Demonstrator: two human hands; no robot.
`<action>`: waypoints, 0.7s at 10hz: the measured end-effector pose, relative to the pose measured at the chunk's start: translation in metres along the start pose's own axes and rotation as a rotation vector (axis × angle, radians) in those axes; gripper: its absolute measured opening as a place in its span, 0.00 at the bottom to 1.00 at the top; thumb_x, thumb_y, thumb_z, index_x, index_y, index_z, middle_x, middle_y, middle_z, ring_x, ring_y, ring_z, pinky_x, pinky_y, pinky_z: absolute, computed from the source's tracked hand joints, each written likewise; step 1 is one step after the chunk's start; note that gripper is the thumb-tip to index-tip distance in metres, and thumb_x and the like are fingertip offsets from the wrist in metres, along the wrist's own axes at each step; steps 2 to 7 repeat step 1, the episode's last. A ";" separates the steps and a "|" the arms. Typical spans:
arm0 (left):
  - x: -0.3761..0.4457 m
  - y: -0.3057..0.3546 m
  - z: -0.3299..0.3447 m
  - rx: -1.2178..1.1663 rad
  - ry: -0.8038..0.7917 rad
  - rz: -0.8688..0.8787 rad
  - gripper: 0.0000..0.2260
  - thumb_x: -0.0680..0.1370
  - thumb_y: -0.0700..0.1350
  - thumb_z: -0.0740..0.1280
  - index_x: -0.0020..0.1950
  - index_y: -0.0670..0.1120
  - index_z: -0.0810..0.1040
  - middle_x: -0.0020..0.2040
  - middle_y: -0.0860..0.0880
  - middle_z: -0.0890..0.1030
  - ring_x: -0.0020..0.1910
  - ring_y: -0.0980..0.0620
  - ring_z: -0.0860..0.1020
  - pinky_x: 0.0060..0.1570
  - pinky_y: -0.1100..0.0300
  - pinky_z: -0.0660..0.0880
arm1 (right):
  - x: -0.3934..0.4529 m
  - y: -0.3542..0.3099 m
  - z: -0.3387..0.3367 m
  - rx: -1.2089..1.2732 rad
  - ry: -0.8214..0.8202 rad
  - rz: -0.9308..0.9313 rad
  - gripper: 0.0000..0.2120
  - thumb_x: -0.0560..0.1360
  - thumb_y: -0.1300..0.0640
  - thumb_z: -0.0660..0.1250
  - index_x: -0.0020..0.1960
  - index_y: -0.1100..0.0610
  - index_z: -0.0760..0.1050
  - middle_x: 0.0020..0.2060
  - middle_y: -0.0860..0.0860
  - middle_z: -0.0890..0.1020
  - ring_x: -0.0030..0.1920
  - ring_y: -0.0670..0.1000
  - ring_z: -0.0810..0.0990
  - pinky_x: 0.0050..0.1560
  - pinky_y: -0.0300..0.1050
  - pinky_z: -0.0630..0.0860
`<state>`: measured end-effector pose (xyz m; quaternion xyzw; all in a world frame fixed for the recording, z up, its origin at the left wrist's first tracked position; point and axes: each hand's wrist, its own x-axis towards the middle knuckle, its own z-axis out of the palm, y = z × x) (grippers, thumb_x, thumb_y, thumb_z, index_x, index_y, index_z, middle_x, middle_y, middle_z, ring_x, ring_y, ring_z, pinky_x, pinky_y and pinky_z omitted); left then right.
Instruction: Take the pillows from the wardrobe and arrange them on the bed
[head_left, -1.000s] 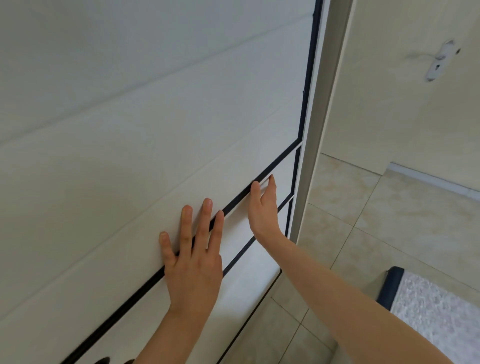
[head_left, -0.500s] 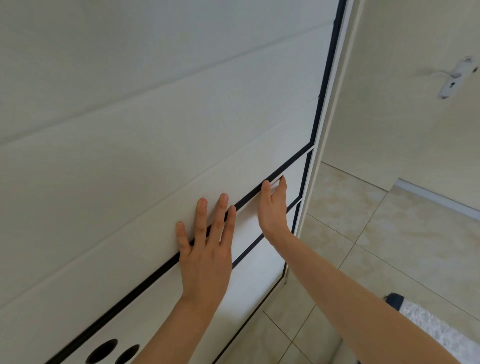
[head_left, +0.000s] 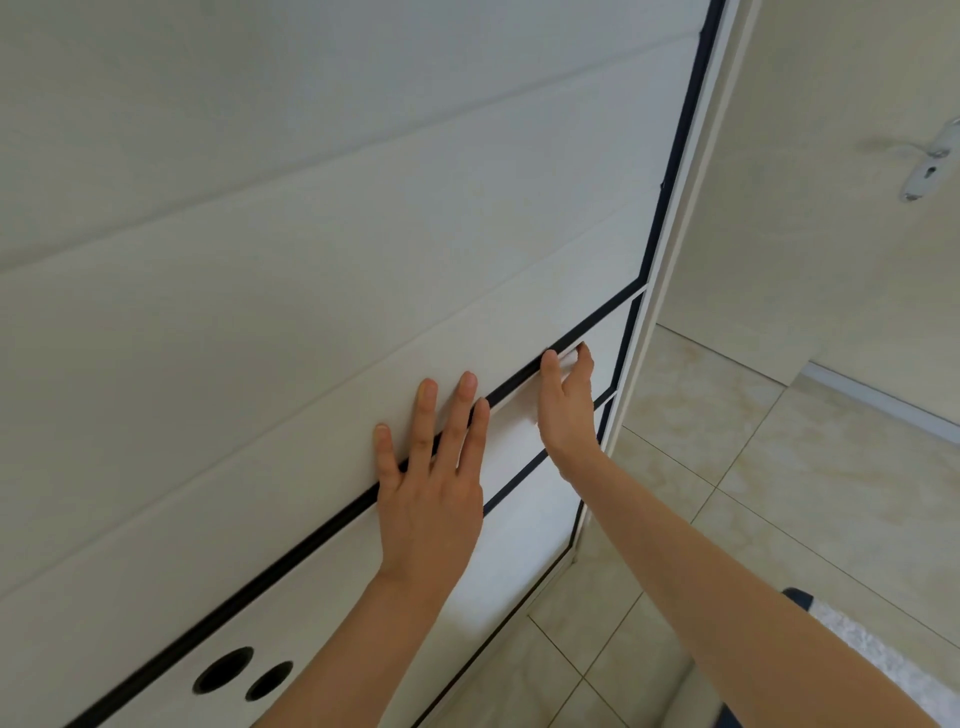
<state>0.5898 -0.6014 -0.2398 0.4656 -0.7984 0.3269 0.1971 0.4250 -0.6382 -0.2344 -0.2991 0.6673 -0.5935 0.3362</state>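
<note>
A white wardrobe door (head_left: 311, 260) with black seams fills most of the view. My left hand (head_left: 431, 483) lies flat against it, fingers spread across a black seam. My right hand (head_left: 566, 405) is a little further right, its fingertips hooked at the edge of a lower panel (head_left: 524, 421) near the door's right side. Neither hand holds a loose object. No pillows or bed show; the wardrobe's inside is hidden.
Two round black holes (head_left: 244, 673) sit in the lower panel at the bottom left. Beige floor tiles (head_left: 753, 467) spread to the right, with a room door and its handle (head_left: 930, 166) beyond. A grey mat with a dark border (head_left: 852, 644) lies at the lower right.
The view has shifted so the wardrobe's right edge and both hands sit further right. The round holes have come into view. My right fingertips curl more over the panel edge.
</note>
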 end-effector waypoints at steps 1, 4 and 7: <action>-0.001 -0.005 -0.006 -0.155 0.018 0.052 0.26 0.76 0.40 0.54 0.75 0.47 0.68 0.79 0.47 0.60 0.79 0.42 0.51 0.73 0.36 0.40 | -0.010 0.008 -0.021 -0.033 -0.016 0.090 0.28 0.80 0.46 0.56 0.77 0.50 0.53 0.75 0.50 0.63 0.72 0.54 0.65 0.68 0.59 0.67; -0.001 -0.005 -0.006 -0.155 0.018 0.052 0.26 0.76 0.40 0.54 0.75 0.47 0.68 0.79 0.47 0.60 0.79 0.42 0.51 0.73 0.36 0.40 | -0.010 0.008 -0.021 -0.033 -0.016 0.090 0.28 0.80 0.46 0.56 0.77 0.50 0.53 0.75 0.50 0.63 0.72 0.54 0.65 0.68 0.59 0.67; -0.001 -0.005 -0.006 -0.155 0.018 0.052 0.26 0.76 0.40 0.54 0.75 0.47 0.68 0.79 0.47 0.60 0.79 0.42 0.51 0.73 0.36 0.40 | -0.010 0.008 -0.021 -0.033 -0.016 0.090 0.28 0.80 0.46 0.56 0.77 0.50 0.53 0.75 0.50 0.63 0.72 0.54 0.65 0.68 0.59 0.67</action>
